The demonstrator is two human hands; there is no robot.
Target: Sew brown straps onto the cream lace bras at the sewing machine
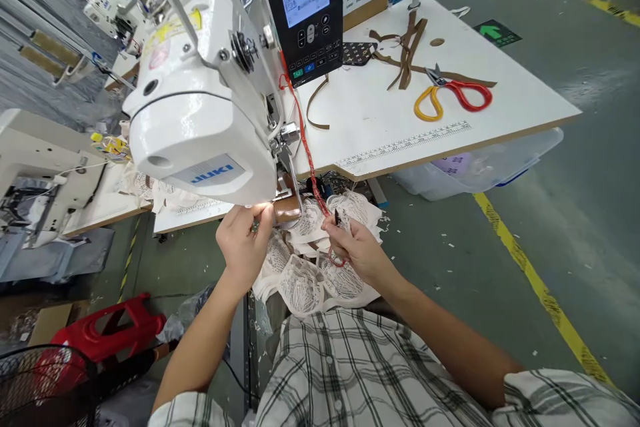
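My left hand (244, 240) is closed in a pinch at the needle area of the white JUKI sewing machine (200, 127), just left of its metal arm. What sits between its fingertips is too small to make out. My right hand (361, 250) is closed around what look like small thread snips (337, 217), with a dark tip showing above the fingers. A red braided cord (311, 170) runs from the machine down to this hand. Below both hands, cream lace bras (301, 283) lie heaped on my lap and against the table edge.
On the white table (520, 103) lie scissors (453, 93) with red and yellow handles and brown strips (413, 53). A control panel (307, 13) stands beside the machine. A clear plastic bin (450, 170) is under the table. At lower left are a red stool (107, 330) and a fan (45, 387).
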